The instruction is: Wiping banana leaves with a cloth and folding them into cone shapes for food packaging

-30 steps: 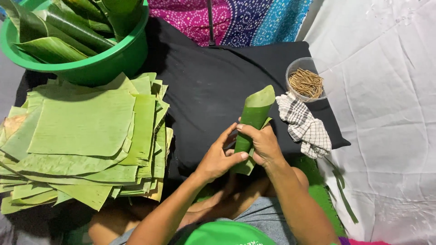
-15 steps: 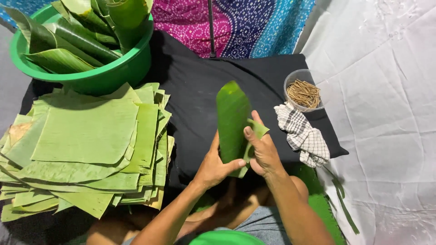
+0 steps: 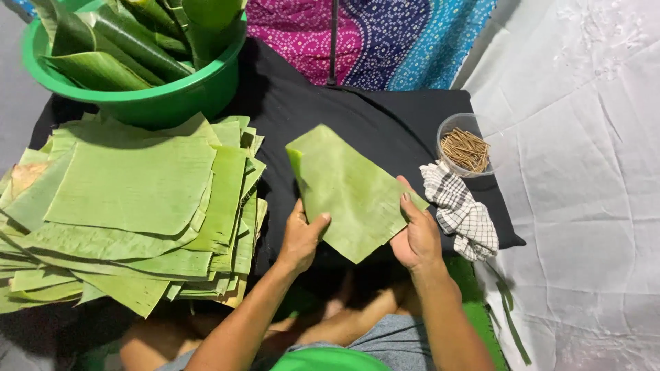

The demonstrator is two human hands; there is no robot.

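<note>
A flat banana leaf piece (image 3: 347,192) is held above the black cloth (image 3: 385,124), gripped at its lower edges by left hand (image 3: 300,237) and right hand (image 3: 415,237); rolling seemingly follows, needing even tension.

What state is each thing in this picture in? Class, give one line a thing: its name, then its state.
leaf piece: flat, unrolled, held up over the black cloth.
left hand: gripping its lower left edge.
right hand: gripping its right edge.
leaf stack: flat, piled.
green basin: full of rolled leaves.
clear cup: open, holding thin sticks.
checked cloth: crumpled.
</note>
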